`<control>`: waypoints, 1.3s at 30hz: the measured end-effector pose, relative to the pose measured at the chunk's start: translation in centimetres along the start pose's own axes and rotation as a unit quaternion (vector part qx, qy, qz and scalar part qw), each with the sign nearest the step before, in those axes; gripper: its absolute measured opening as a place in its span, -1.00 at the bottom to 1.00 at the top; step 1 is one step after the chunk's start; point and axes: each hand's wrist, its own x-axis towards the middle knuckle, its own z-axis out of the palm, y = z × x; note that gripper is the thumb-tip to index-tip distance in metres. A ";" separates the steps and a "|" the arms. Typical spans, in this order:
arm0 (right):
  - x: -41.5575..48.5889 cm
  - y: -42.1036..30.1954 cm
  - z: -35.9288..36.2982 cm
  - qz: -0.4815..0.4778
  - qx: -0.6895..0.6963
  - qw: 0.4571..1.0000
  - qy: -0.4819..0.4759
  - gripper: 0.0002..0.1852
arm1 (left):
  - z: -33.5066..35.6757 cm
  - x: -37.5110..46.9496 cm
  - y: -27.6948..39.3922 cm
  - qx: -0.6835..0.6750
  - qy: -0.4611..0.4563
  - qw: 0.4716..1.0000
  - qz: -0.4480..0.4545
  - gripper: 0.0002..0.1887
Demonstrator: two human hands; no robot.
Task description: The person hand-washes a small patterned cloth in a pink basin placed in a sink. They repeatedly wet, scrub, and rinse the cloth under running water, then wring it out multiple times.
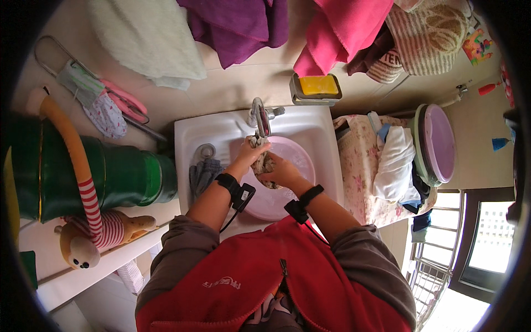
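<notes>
A bunched, beige-grey cloth [262, 162] is gripped between my two hands, right under the spout of a chrome faucet [260, 118]. My left hand [250, 152] holds its upper end, close to the spout. Lower down, my right hand [284, 171] has its fingers around the other end. Beneath them a pink plastic basin [300, 159] stands in the white sink [186, 130]; some suds show in it. Left of the basin, a wet blue-grey cloth [203, 173] lies in the sink beside the drain fitting [206, 151].
A soap dish [295, 92] with yellow soap [318, 85] sits behind the sink. On the right, a flowered cover [356, 174] bears white clothing [396, 162] and upright basins [442, 143]. Left stand a green cylindrical object [116, 174] and a plush toy [108, 230]. Towels [236, 29] hang above.
</notes>
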 end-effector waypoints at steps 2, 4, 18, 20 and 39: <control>0.0 0.8 -0.4 -0.013 0.081 0.996 -0.020 -0.06 | -1.1 0.0 -0.3 -0.094 -0.019 0.995 -0.005 -0.48; 0.4 1.5 -0.7 -0.064 0.112 0.991 -0.045 -0.09 | -2.6 -0.9 -0.1 -0.168 -0.087 0.982 -0.027 -0.41; 4.5 -2.3 -0.7 -0.076 -0.092 0.992 0.050 -0.16 | -4.4 -2.4 4.0 -0.244 -0.090 0.963 -0.075 -0.65; 4.4 -1.3 -0.6 -0.063 -0.043 0.995 0.063 -0.15 | -3.3 -2.0 3.7 -0.296 -0.022 0.953 -0.056 -0.68; 6.0 -1.2 0.6 0.057 0.461 0.884 -0.057 -0.57 | -8.0 -4.0 5.3 -0.365 0.002 0.930 0.040 -0.42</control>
